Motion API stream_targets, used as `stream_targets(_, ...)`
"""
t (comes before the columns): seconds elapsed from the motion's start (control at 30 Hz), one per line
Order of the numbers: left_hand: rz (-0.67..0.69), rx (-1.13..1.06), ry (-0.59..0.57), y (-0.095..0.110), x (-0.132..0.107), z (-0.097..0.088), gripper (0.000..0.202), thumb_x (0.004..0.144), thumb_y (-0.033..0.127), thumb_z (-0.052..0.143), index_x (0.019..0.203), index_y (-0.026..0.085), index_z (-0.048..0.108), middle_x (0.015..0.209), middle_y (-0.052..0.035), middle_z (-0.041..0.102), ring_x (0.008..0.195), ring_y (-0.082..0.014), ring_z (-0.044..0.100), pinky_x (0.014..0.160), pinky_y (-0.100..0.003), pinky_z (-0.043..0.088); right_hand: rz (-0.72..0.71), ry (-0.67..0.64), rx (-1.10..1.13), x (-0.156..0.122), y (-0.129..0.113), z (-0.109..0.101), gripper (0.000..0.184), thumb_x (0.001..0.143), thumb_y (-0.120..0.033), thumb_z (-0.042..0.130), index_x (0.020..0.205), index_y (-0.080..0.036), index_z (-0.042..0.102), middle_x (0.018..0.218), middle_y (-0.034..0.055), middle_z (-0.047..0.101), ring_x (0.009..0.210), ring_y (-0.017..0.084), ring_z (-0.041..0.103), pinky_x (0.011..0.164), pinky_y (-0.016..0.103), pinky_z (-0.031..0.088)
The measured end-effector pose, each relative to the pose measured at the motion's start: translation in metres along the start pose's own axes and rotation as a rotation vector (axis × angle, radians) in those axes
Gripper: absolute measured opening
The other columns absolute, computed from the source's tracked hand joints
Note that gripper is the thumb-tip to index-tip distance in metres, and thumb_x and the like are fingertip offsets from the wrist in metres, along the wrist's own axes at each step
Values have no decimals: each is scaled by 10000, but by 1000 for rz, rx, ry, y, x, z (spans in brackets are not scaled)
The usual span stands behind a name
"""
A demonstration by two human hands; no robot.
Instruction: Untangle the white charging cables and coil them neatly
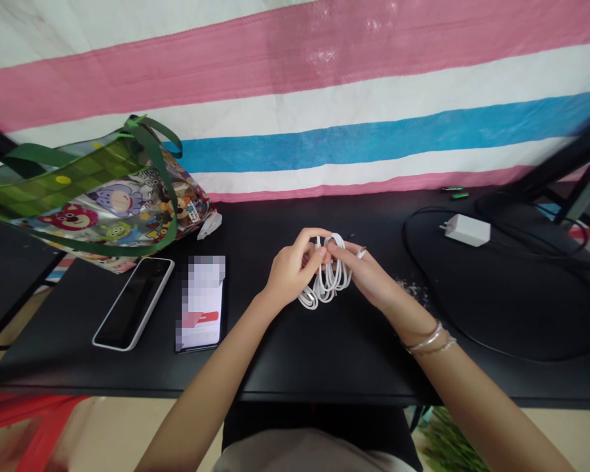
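Observation:
A looped white charging cable (pixel 328 283) is bunched up between my two hands, over the middle of the black table. From the left side my left hand (pixel 295 263) grips it, thumb and fingers closed near a plug end. On the other side my right hand (pixel 366 272) pinches the top of the loops with thumb and forefinger; a ring shows on one finger. The lower loops hang down close to the tabletop. Parts of the cable are covered by the fingers.
On the left stand a patterned bag (pixel 120 210) with green handles, a white-edged phone (pixel 134 303) and a lit phone (pixel 201 303). A white charger block (pixel 468 230) lies at the right beside a black cord (pixel 437 308). A striped sheet (pixel 295 98) hangs behind.

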State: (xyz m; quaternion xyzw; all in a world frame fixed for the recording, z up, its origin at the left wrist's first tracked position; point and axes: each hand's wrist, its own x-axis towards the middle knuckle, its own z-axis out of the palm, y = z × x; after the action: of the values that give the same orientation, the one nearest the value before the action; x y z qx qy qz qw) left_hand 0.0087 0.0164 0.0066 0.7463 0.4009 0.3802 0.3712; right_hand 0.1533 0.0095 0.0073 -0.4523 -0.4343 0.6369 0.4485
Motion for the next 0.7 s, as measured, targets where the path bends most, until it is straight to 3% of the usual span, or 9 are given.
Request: stream_targets(0.7,1,37,-7,2,0,-2,218,893,198,437,1095,204,519,674,48,656,573,-98,601,563,-190,412,1,-3,-23,-1,-1,2,451,553,-607,740,556,-197,553,552,-30,554,514,116,507,519,257,401)
